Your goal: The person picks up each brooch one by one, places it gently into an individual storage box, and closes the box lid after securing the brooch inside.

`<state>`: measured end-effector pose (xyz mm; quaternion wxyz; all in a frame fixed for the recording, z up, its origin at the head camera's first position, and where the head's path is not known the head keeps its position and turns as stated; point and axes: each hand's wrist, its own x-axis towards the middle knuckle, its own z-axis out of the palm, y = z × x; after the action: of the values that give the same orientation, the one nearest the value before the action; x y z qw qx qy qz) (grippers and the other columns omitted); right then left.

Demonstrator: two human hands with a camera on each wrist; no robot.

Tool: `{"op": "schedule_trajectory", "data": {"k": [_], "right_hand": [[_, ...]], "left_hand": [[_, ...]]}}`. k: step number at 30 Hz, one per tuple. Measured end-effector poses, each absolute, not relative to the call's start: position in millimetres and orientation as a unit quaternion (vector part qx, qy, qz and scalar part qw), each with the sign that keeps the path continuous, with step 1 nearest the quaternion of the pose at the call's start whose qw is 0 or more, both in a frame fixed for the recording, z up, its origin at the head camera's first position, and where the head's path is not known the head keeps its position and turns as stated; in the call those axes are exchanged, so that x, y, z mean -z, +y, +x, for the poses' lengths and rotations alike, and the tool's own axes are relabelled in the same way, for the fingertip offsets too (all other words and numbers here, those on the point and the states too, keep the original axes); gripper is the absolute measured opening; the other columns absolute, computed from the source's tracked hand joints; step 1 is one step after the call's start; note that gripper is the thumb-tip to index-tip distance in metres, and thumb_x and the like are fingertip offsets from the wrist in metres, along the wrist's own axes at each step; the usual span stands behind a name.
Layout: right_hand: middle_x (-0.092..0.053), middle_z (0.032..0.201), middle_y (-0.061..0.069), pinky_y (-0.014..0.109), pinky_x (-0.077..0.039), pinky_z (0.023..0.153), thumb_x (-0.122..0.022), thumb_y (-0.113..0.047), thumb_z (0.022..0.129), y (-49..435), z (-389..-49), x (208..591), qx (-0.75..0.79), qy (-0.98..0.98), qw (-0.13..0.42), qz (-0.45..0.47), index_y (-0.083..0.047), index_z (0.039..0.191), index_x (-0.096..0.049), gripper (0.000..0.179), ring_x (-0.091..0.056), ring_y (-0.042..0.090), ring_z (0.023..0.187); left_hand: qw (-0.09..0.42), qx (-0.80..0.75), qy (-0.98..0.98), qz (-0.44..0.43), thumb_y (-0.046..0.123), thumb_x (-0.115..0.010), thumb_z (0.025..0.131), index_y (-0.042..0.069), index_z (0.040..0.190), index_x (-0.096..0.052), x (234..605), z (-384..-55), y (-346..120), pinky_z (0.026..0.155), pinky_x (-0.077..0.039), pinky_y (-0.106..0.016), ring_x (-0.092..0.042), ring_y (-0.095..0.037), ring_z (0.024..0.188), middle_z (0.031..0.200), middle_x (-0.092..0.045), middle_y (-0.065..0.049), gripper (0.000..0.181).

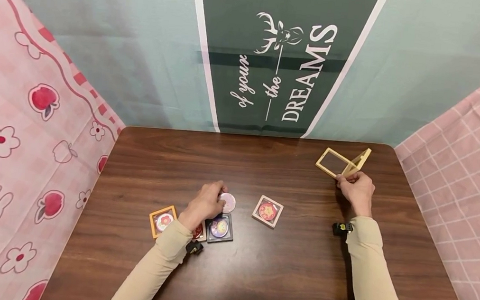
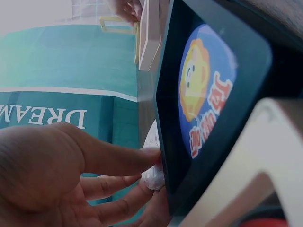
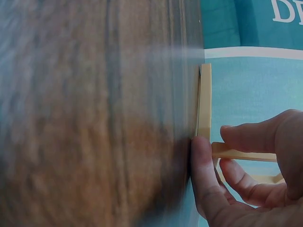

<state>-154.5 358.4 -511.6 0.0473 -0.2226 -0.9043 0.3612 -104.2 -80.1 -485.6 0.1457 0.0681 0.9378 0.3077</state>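
Observation:
My left hand (image 1: 206, 202) pinches a round, pale pink badge (image 1: 229, 201) by its edge, close behind a black framed case. In the left wrist view, the thumb and fingers sit at the rim of the badge (image 2: 152, 177). At the far right, my right hand (image 1: 358, 191) grips a yellow hinged display frame (image 1: 323, 163) near its hinge. One half of that frame lies low over the table while the other half stands tilted up. The right wrist view shows thumb and fingers around the raised half (image 3: 244, 154).
The black case (image 1: 229, 238) holds a purple badge. Beside it, a case with a red badge (image 1: 199, 233) is partly hidden by my left arm. An orange case (image 1: 153, 218) lies farther left, and a pale pink case (image 1: 277, 215) near the middle. Curtains border the wooden table (image 1: 280, 277).

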Motion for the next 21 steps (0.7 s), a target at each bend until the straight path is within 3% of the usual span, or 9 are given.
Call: {"op": "schedule_trajectory", "data": {"k": [10,21], "right_hand": [[-0.07,0.1,0.01,0.03,-0.04,0.082,-0.07,-0.031,0.098,365.2,-149.9,510.9,-0.362,-0.896,0.059,-0.249,-0.002,0.11,-0.068,0.031,-0.06,0.034,0.107],[-0.07,0.101,0.016,0.031,-0.041,0.076,-0.068,-0.026,0.099,370.3,-147.1,512.8,-0.355,-0.898,0.079,-0.247,-0.004,0.106,-0.067,0.023,-0.059,0.035,0.102]], "left_hand": [[0.145,-0.347,0.923,0.076,0.0,-0.071,0.093,0.009,0.113,-0.07,486.3,-104.8,-80.9,0.093,-0.057,-0.047,-0.069,-0.026,0.101,0.105,-0.075,-0.008,0.021],[0.146,-0.366,0.917,0.071,0.001,-0.067,0.096,0.01,0.112,-0.072,491.4,-108.5,-82.0,0.091,-0.055,-0.042,-0.067,-0.02,0.098,0.1,-0.075,-0.003,0.019]]}}
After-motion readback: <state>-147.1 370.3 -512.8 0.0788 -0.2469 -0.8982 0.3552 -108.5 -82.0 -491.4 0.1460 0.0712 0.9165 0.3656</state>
